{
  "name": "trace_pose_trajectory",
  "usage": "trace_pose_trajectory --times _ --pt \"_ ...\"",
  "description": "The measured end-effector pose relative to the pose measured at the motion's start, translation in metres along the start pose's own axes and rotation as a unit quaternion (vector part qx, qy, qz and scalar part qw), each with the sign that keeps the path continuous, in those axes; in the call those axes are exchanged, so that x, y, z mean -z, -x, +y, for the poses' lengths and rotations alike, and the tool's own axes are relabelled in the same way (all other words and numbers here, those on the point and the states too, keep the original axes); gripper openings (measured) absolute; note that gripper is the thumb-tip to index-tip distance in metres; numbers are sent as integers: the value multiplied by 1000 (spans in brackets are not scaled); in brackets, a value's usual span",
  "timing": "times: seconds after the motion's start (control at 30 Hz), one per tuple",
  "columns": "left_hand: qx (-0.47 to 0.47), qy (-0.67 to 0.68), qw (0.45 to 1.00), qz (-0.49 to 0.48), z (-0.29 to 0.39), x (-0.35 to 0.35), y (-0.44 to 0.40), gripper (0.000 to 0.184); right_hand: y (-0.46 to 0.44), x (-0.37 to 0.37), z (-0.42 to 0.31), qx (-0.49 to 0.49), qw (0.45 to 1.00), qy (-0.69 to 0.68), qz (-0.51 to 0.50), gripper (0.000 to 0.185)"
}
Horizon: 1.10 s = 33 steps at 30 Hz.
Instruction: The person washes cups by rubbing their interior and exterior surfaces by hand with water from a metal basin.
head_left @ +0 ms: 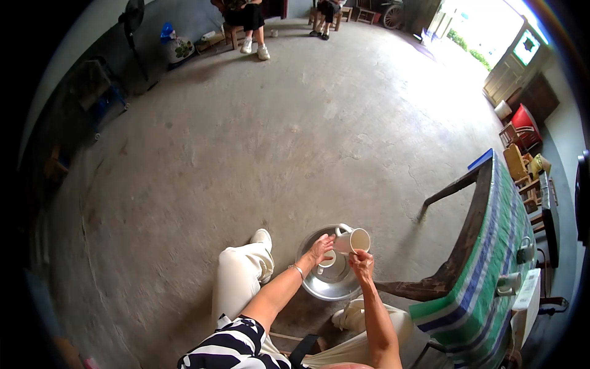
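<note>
A white mug [351, 240] is tilted over a metal basin [332, 294] on the floor between my legs, its mouth facing right. My right hand [362, 264] grips this mug near its rim. My left hand [320, 249] is beside the mug's base end, fingers stretched out and apart; whether they touch it is hard to see. Under my left hand, a second white mug [327, 261] sits inside the basin, partly covered by the hand.
To the right stands a table with a green, blue and white striped cloth [473, 307], bearing mugs [509, 283] and a white box [527, 290]. Its dark wooden leg [418, 288] reaches near the basin. Two seated people [249, 27] are at the far wall. Chairs line the right wall.
</note>
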<state>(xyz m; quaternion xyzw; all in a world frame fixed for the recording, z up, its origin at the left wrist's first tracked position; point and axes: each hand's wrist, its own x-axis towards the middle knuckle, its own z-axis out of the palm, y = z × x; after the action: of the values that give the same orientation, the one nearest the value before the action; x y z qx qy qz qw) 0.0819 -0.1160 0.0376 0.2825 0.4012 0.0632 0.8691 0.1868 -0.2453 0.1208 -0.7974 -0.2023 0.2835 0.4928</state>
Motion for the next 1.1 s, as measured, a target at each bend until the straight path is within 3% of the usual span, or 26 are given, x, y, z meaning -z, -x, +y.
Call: trace_pose_trajectory --times 0.03,0.1,0.17,0.23,0.33,0.37,0.47,0.57,0.63,0.7,0.83,0.9,0.93,1.0,1.03,1.1 --pt "3 48 997 -67 10 -4 4 77 13 1 -24 -12 996 -75 -37 13" --pt "-8 62 992 -114 41 -28 59 68 35 5 -44 25 996 -58 -65 12" --pt "-25 183 945 -272 45 -32 78 58 63 2 -72 29 989 -112 -88 12" --pt "-33 208 947 -243 57 -47 121 53 90 2 -94 58 993 -62 -83 14" --pt "-46 226 930 -285 47 -41 146 52 123 2 -101 210 970 116 -41 16" --pt "-43 222 932 -284 43 -37 151 52 133 3 -104 208 971 111 -39 16" --pt "-37 177 948 -263 39 -27 177 46 166 19 -126 350 880 316 -62 14" --pt "11 153 957 -245 35 -23 201 44 177 34 -132 421 828 359 -93 17" --pt "34 169 954 -246 32 -20 218 42 184 45 -139 469 814 338 -56 32" --pt "27 205 933 -294 29 -15 226 42 191 51 -150 435 865 249 -28 43" --pt "33 135 951 -277 27 -13 243 42 184 27 -151 475 862 175 25 44" --pt "57 133 952 -270 25 -17 247 45 176 8 -140 400 916 31 -14 36" --pt "54 110 953 -277 25 -19 255 46 178 5 -143 397 917 28 -13 36" --pt "37 104 959 -260 20 -20 262 47 182 0 -145 274 956 57 -92 24" --pt "39 100 960 -259 18 -16 261 47 183 -2 -142 274 956 54 -89 24" --pt "31 75 969 -233 17 -6 254 46 182 -11 -134 210 961 -113 -138 19"
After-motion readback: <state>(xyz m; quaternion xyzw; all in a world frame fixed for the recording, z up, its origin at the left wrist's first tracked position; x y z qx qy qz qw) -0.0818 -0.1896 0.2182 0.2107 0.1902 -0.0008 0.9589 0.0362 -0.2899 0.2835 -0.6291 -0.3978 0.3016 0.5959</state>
